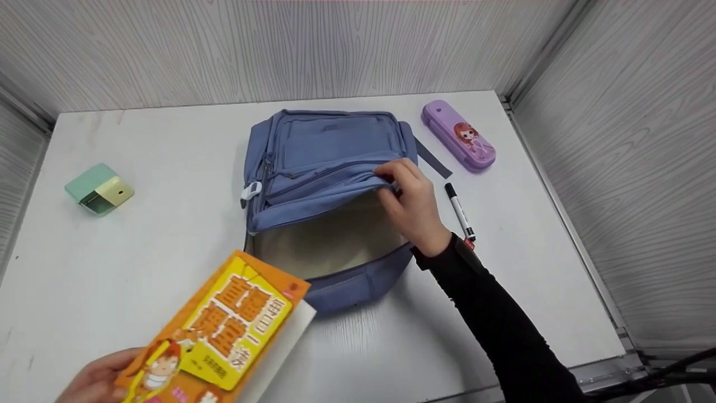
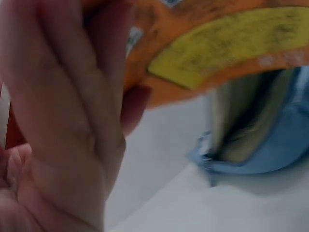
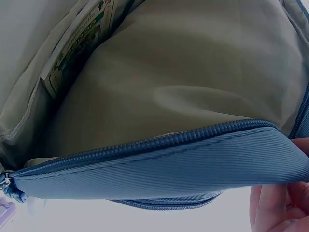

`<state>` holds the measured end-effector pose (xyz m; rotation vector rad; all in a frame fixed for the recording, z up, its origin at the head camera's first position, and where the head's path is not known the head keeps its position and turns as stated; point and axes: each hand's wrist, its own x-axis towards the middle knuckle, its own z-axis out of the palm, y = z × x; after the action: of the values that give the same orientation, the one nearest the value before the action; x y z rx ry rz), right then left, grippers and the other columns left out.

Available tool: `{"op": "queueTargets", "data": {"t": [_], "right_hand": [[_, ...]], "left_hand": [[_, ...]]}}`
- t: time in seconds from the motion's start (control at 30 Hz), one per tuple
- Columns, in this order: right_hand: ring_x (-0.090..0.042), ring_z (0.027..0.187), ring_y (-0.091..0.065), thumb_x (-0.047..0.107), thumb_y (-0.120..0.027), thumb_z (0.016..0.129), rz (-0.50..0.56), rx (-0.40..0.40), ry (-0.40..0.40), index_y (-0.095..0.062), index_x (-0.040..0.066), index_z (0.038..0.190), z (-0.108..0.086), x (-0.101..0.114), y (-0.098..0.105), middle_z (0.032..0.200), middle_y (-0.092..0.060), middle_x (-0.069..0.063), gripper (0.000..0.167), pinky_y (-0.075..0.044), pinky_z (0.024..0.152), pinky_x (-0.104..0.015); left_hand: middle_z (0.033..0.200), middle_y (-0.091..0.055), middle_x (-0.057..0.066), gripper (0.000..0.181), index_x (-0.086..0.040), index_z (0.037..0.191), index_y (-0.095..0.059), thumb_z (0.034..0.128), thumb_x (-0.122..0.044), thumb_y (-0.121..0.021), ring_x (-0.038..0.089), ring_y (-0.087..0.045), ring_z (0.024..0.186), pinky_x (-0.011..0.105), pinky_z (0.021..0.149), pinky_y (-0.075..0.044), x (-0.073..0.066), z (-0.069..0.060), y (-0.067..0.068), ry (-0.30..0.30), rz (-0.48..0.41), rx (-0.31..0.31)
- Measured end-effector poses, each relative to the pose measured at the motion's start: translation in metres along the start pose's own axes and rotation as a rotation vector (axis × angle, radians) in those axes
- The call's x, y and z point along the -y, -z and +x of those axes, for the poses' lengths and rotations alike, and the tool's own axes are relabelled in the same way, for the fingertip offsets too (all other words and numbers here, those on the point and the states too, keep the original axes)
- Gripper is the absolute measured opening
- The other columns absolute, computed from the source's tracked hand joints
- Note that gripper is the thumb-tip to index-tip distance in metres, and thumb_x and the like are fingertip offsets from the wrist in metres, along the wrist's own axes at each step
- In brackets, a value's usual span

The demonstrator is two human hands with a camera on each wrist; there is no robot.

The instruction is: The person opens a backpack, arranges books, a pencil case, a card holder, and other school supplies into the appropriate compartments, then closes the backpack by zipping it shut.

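Note:
A blue backpack (image 1: 341, 140) lies on the white table with its main compartment unzipped and its pale lining showing. My right hand (image 1: 411, 204) pinches the upper edge of the opening and holds it up. In the right wrist view a book (image 3: 79, 46) with a green and cream cover stands inside the bag against one side. My left hand (image 1: 100, 378) grips an orange and yellow book (image 1: 224, 330) by its lower corner, in front of the bag's opening at the lower left. White pages show along the book's right edge.
A purple pencil case (image 1: 458, 134) lies right of the backpack, with a black-and-white marker (image 1: 460, 212) below it. A small green and yellow box (image 1: 99, 189) sits at the left. Wood-grained panels (image 1: 279, 50) stand behind the table and along its sides.

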<state>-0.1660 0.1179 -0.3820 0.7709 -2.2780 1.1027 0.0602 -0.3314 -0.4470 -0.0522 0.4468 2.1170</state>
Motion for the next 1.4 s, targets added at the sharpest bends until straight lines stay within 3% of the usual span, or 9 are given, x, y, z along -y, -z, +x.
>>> {"op": "queueTargets", "data": {"t": [0.17,0.3,0.37,0.47,0.63,0.73,0.87,1.1,1.4], "right_hand": [[-0.027,0.09,-0.063,-0.009,-0.056,0.083,-0.006,0.016,-0.019,-0.067,-0.004,0.101,0.003,0.0,0.001,0.1,-0.065,-0.019,0.022,-0.053,0.082,-0.034],[-0.027,0.091,-0.063,-0.008,-0.057,0.085,0.002,0.027,-0.031,-0.066,-0.004,0.102,0.004,0.001,0.001,0.101,-0.064,-0.02,0.02,-0.053,0.083,-0.035],[-0.027,0.091,-0.063,-0.008,-0.057,0.085,0.003,0.03,-0.031,-0.066,-0.004,0.102,0.004,0.001,0.0,0.1,-0.064,-0.019,0.019,-0.053,0.082,-0.034],[-0.027,0.09,-0.063,-0.008,-0.057,0.085,0.001,0.032,-0.027,-0.066,-0.004,0.102,0.004,0.001,-0.001,0.1,-0.065,-0.019,0.02,-0.053,0.082,-0.034],[-0.027,0.091,-0.064,-0.009,-0.057,0.083,0.005,0.023,-0.018,-0.066,-0.004,0.101,0.005,0.001,-0.002,0.099,-0.065,-0.019,0.021,-0.053,0.082,-0.035],[-0.027,0.091,-0.064,-0.009,-0.057,0.083,0.006,0.016,-0.011,-0.066,-0.004,0.101,0.005,0.001,-0.001,0.099,-0.065,-0.018,0.02,-0.053,0.083,-0.034],[-0.026,0.09,-0.063,-0.009,-0.056,0.082,0.005,-0.01,-0.019,-0.067,-0.004,0.1,0.006,-0.001,0.001,0.098,-0.065,-0.018,0.021,-0.052,0.082,-0.032],[-0.025,0.089,-0.063,-0.01,-0.056,0.08,0.014,-0.032,-0.019,-0.067,-0.004,0.099,0.007,-0.001,0.005,0.097,-0.066,-0.018,0.023,-0.052,0.081,-0.031],[-0.026,0.089,-0.062,-0.011,-0.054,0.08,0.013,-0.024,-0.014,-0.067,-0.004,0.1,0.008,-0.002,0.007,0.098,-0.065,-0.018,0.024,-0.052,0.082,-0.03]], "left_hand": [[0.139,-0.062,0.011,0.052,-0.011,0.142,-0.055,0.1003,-0.001,-0.025,0.024,-0.063,0.123,0.037,0.109,-0.049,0.008,0.067,-0.023,-0.055,0.069,0.026],[0.129,-0.068,0.011,0.06,-0.006,0.139,-0.057,0.0966,0.003,-0.016,0.019,-0.071,0.105,0.024,0.084,-0.059,-0.006,0.117,-0.021,-0.142,0.221,0.099],[0.12,-0.072,0.009,0.061,-0.007,0.134,-0.062,0.0954,0.004,-0.016,0.016,-0.072,0.095,0.02,0.074,-0.058,-0.016,0.134,-0.018,-0.191,0.274,0.065],[0.108,-0.073,0.007,0.056,-0.005,0.123,-0.066,0.0946,0.003,-0.019,0.013,-0.07,0.082,0.017,0.064,-0.054,-0.03,0.153,-0.015,-0.272,0.324,-0.096],[0.102,-0.065,0.003,0.035,-0.002,0.125,-0.041,0.0955,-0.003,-0.024,0.009,-0.064,0.076,0.013,0.06,-0.05,-0.049,0.186,-0.024,-0.345,0.335,-0.48],[0.102,-0.063,0.001,0.031,-0.005,0.127,-0.034,0.0973,-0.005,-0.024,0.007,-0.063,0.078,0.012,0.061,-0.051,-0.054,0.206,-0.034,-0.367,0.284,-0.576],[0.097,-0.061,0.0,0.022,-0.008,0.119,-0.037,0.1001,-0.004,-0.025,0.008,-0.059,0.077,0.013,0.065,-0.051,-0.056,0.227,-0.047,-0.423,0.238,-0.591],[0.089,-0.062,-0.002,0.021,-0.008,0.107,-0.043,0.1011,-0.006,-0.022,0.008,-0.054,0.071,0.014,0.062,-0.043,-0.053,0.228,-0.043,-0.483,0.272,-0.609],[0.102,-0.049,0.0,0.016,-0.009,0.103,-0.038,0.1006,0.001,-0.025,0.013,-0.048,0.084,0.022,0.068,-0.045,-0.048,0.259,-0.033,-0.592,0.018,-0.573]]}}
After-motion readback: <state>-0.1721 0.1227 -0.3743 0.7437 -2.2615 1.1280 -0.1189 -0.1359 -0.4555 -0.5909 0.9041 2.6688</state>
